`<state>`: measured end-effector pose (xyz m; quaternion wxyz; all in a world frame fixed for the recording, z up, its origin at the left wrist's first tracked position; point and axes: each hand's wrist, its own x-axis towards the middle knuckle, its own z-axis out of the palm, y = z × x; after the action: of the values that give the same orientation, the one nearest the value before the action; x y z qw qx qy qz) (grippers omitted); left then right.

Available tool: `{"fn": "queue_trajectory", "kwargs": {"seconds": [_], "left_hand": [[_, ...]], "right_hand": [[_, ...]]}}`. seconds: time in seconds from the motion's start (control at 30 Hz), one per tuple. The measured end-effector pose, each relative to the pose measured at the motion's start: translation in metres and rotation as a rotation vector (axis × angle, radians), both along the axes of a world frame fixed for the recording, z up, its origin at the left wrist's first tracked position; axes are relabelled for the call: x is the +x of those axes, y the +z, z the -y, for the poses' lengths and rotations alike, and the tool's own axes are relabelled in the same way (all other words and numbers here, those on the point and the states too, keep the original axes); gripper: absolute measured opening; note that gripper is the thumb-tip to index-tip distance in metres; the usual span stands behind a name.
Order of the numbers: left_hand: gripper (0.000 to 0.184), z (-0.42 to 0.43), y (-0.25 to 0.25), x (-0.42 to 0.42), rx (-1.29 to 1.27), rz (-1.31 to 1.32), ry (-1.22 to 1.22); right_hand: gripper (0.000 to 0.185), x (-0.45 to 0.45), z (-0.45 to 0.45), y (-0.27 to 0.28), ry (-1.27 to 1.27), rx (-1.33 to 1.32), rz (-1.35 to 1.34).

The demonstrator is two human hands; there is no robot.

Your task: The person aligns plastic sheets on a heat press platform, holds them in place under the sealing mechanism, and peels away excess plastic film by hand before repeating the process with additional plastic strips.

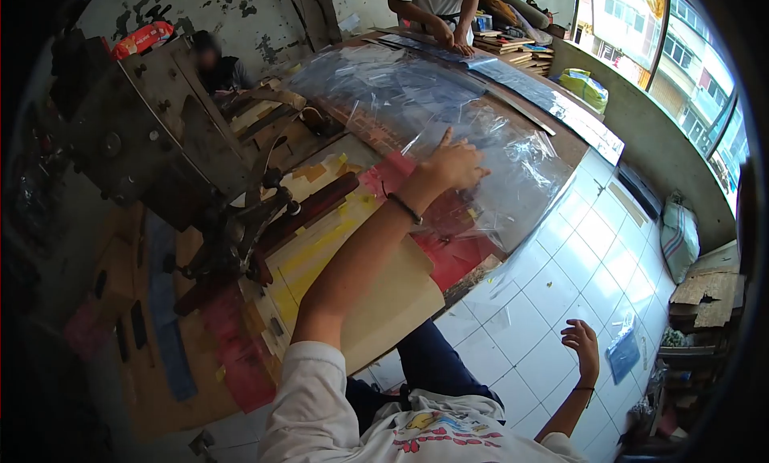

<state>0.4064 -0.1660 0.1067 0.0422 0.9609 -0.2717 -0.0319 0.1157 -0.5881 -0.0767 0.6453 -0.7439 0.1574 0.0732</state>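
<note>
My left hand (456, 165) reaches forward over a spread of clear plastic sheets (513, 163), fingers apart. It holds nothing that I can see; whether it touches the sheets I cannot tell. Under my left forearm lies a pale board (384, 291) with yellow tape strips, and red sheeting (456, 251) shows beneath the plastic. Out to the right, above the white tiled floor, my right hand (582, 347) hangs in the air, its fingers loosely bent and apart, with nothing in it.
A dark metal machine (160, 134) with a lever and red-brown bars stands at my left. Across the table a co-worker's hands (455, 42) work on a long sheet. Someone sits behind the machine. A blue plastic packet (623, 355) and a white sack (679, 237) lie right.
</note>
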Motion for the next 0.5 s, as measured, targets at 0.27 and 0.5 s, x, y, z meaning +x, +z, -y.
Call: {"fn": "queue_trajectory", "kwargs": {"seconds": [0.27, 0.5], "left_hand": [[0.045, -0.068, 0.142, -0.297, -0.388, -0.533, -0.582], [0.023, -0.190, 0.142, -0.513, -0.684, -0.169, -0.443]], "right_hand": [[0.040, 0.071, -0.079, 0.021, 0.276, 0.016, 0.251], [0.039, 0.070, -0.153, 0.043, 0.424, -0.038, 0.342]]}}
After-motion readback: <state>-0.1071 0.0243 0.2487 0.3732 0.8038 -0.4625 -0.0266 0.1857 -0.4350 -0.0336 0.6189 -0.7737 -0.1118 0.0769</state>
